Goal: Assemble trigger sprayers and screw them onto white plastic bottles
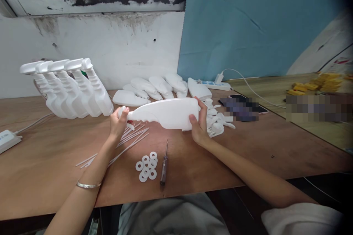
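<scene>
A white plastic spray bottle [168,113] lies sideways in the air above the table, held at both ends. My left hand [118,122] is closed round the spray head at its neck end; a white trigger shows just below the fingers. My right hand [199,123] grips the bottle's base, thumb on the near side and fingers behind. Under the bottle are thin white tubes [129,137], a small pile of white ring washers [146,167] and a screwdriver [164,169] with a clear dark handle. White trigger heads [216,121] lie heaped beyond my right hand.
Several spray bottles with heads [74,91] stand in a row at the back left. Headless white bottles [154,86] lie along the wall. Phones [242,107], a power strip [212,85] with a white cable, and another power strip [9,140] are on the table.
</scene>
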The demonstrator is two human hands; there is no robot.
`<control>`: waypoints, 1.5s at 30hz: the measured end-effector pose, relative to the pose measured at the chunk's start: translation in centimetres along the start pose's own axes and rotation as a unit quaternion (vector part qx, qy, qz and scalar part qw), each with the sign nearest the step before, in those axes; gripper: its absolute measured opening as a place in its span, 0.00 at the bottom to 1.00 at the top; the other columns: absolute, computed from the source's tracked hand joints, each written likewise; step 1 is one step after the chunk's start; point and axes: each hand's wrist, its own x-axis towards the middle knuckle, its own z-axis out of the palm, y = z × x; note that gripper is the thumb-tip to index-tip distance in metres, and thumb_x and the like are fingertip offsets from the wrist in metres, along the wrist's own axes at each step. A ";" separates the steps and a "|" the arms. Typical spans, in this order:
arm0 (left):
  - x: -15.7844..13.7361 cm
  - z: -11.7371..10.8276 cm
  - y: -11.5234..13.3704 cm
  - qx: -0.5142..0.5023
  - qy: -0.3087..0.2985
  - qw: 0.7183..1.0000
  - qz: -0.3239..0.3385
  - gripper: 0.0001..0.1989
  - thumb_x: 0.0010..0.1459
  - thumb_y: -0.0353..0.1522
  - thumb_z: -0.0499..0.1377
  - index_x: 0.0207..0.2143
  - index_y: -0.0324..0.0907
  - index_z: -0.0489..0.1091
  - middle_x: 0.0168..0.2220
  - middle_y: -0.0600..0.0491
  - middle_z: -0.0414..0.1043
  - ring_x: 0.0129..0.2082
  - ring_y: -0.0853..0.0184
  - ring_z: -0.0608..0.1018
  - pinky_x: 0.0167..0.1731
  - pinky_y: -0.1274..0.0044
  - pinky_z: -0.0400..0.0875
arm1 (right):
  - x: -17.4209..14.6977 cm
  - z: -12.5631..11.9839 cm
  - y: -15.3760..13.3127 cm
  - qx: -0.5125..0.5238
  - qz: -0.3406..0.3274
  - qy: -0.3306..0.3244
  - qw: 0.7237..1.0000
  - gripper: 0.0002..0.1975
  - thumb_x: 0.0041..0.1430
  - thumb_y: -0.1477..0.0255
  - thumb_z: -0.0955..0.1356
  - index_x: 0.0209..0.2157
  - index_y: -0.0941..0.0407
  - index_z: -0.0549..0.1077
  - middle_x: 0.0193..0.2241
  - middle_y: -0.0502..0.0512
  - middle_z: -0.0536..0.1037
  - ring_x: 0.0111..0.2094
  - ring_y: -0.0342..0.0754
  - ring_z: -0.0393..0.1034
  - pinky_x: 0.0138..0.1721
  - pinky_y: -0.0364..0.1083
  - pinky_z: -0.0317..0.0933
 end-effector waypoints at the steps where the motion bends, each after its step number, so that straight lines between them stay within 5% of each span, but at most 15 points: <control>1: 0.1 0.0 0.0 -0.001 0.008 1.000 -0.002 0.14 0.48 0.42 0.56 0.21 0.40 0.62 0.14 0.59 0.60 0.12 0.72 0.66 0.12 0.82 0.61 | -0.1 0.0 0.2 -0.010 -0.023 0.004 1.000 0.28 0.57 0.57 0.59 0.57 0.51 0.49 0.56 0.59 0.55 0.52 0.54 0.58 0.50 0.56 0.58; 4: 0.4 -0.1 -0.2 -0.021 0.022 0.999 -0.043 0.16 0.47 0.43 0.56 0.19 0.38 0.63 0.14 0.58 0.60 0.14 0.73 0.64 0.13 0.83 0.60 | -0.6 -0.3 1.0 -0.037 -0.151 0.012 0.988 0.33 0.53 0.57 0.63 0.57 0.49 0.48 0.52 0.60 0.61 0.49 0.56 0.62 0.47 0.57 0.61; 7: 0.6 -0.2 -0.3 -0.061 0.000 0.989 -0.135 0.17 0.46 0.44 0.56 0.20 0.37 0.67 0.18 0.54 0.67 0.18 0.72 0.67 0.18 0.82 0.64 | -1.2 -0.7 1.9 -0.026 -0.298 -0.048 0.953 0.36 0.47 0.59 0.69 0.56 0.44 0.51 0.46 0.57 0.68 0.41 0.55 0.68 0.35 0.56 0.67; 10: 0.6 -0.2 -0.2 -0.102 -0.027 0.973 -0.206 0.14 0.42 0.39 0.57 0.22 0.35 0.69 0.27 0.48 0.73 0.23 0.69 0.71 0.22 0.80 0.67 | -2.1 -1.0 2.4 -0.021 -0.336 -0.104 0.936 0.32 0.38 0.60 0.73 0.47 0.41 0.61 0.44 0.54 0.71 0.35 0.55 0.71 0.26 0.54 0.68; 14: 0.4 -0.1 0.0 -0.136 -0.037 0.972 -0.190 0.11 0.39 0.32 0.56 0.26 0.35 0.71 0.37 0.46 0.74 0.32 0.65 0.74 0.24 0.81 0.68 | -2.6 -1.4 2.9 -0.021 -0.235 -0.133 0.962 0.22 0.30 0.55 0.74 0.31 0.44 0.68 0.37 0.52 0.75 0.34 0.57 0.71 0.27 0.59 0.67; 17: 0.4 -0.1 0.0 -0.186 -0.041 0.969 -0.155 0.12 0.40 0.31 0.55 0.29 0.36 0.71 0.42 0.46 0.72 0.42 0.61 0.73 0.29 0.80 0.70 | -2.5 -1.3 3.2 -0.022 -0.170 -0.145 0.974 0.22 0.30 0.51 0.73 0.28 0.45 0.67 0.36 0.53 0.74 0.35 0.57 0.71 0.30 0.60 0.66; 23: 0.7 -0.3 -0.1 -0.321 0.011 0.942 -0.093 0.19 0.40 0.27 0.55 0.39 0.41 0.68 0.41 0.48 0.70 0.51 0.61 0.68 0.42 0.77 0.69 | -1.7 -0.1 1.7 0.028 -0.197 -0.043 0.979 0.32 0.47 0.58 0.68 0.52 0.46 0.53 0.46 0.57 0.67 0.43 0.55 0.67 0.40 0.57 0.65; 28: 0.8 -1.3 0.2 -0.338 0.003 0.937 -0.090 0.28 0.40 0.28 0.56 0.48 0.43 0.62 0.38 0.49 0.70 0.42 0.63 0.73 0.40 0.76 0.70 | -1.6 0.8 -1.0 0.063 0.034 -0.029 0.997 0.29 0.57 0.62 0.62 0.57 0.49 0.46 0.53 0.58 0.60 0.50 0.53 0.61 0.47 0.56 0.62; 37: 0.5 -2.0 1.2 -0.377 -0.063 0.924 -0.004 0.33 0.33 0.21 0.57 0.47 0.47 0.65 0.45 0.51 0.67 0.45 0.66 0.71 0.44 0.81 0.68 | -1.5 1.6 -0.8 0.257 0.352 -0.066 0.897 0.18 0.56 0.61 0.61 0.48 0.50 0.59 0.40 0.54 0.72 0.35 0.50 0.70 0.26 0.50 0.71; 45: 0.0 -1.7 1.9 -0.394 -0.098 0.913 0.036 0.32 0.32 0.19 0.53 0.43 0.46 0.69 0.54 0.55 0.62 0.60 0.63 0.55 0.54 0.80 0.60 | -1.1 1.4 -2.3 0.272 0.401 -0.058 0.873 0.16 0.54 0.60 0.63 0.45 0.48 0.61 0.41 0.50 0.71 0.33 0.47 0.70 0.19 0.43 0.69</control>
